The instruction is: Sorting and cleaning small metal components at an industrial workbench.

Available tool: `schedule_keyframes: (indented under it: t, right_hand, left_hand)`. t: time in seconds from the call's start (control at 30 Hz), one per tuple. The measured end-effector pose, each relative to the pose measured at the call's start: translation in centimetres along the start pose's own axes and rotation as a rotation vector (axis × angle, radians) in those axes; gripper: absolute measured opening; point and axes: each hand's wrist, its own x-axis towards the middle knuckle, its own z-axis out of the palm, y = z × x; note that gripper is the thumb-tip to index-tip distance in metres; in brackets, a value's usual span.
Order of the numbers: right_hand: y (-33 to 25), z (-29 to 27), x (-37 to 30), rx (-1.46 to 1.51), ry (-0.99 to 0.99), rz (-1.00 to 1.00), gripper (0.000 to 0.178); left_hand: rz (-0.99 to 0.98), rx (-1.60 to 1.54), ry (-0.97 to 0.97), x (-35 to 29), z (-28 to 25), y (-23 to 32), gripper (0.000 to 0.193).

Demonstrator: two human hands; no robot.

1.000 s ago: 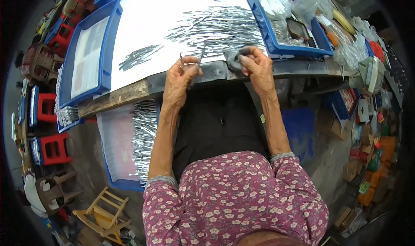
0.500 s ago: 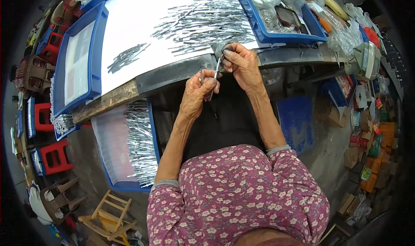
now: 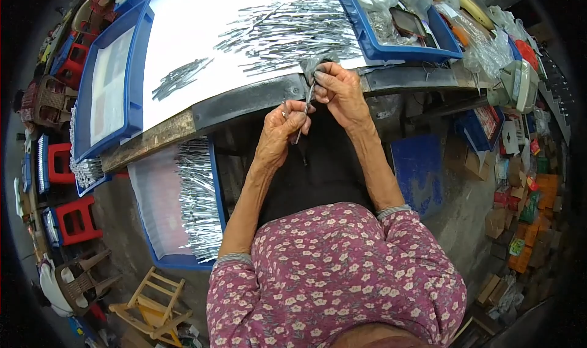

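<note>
A thin silvery metal rod (image 3: pixel 310 96) slants between my hands in front of the table's near edge. Its lower end is pinched in the fingers of my left hand (image 3: pixel 282 128). My right hand (image 3: pixel 343 94), higher and to the right, closes its fingertips around the upper end. A dark grey cloth (image 3: pixel 313 64) bunches at those fingertips and hides that end of the rod. Just beyond, many similar rods (image 3: pixel 293 33) lie in a loose heap on the white table sheet (image 3: pixel 183 18). A smaller bunch of rods (image 3: pixel 181 77) is farther left.
A blue tray (image 3: pixel 139 73) stands at the table's left; another blue tray (image 3: pixel 382 53) with plastic bags sits at the right. Below the table edge, a blue bin (image 3: pixel 183 263) holds more rods. A wooden folding stool (image 3: pixel 153 305) and a red stool (image 3: pixel 78 219) stand on the floor.
Both hands stay almost in place, still gripping the rod. The rod's angle and the right fingers have shifted slightly, and more of the grey cloth shows above them.
</note>
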Motion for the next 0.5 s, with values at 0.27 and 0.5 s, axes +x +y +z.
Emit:
schedule_keyframes:
  t: [0.27,0.5]
  right_hand:
    - [0.3,-0.2,-0.7,-0.059,-0.014,-0.024,0.009]
    - [0.7,-0.9,-2.7,-0.258,0.056,-0.022,0.01]
  left_hand:
    - [-0.034,-0.021,-0.044,-0.2,-0.2,-0.5,0.027]
    - [-0.076,-0.064,-0.066,-0.4,0.3,-0.9,0.022]
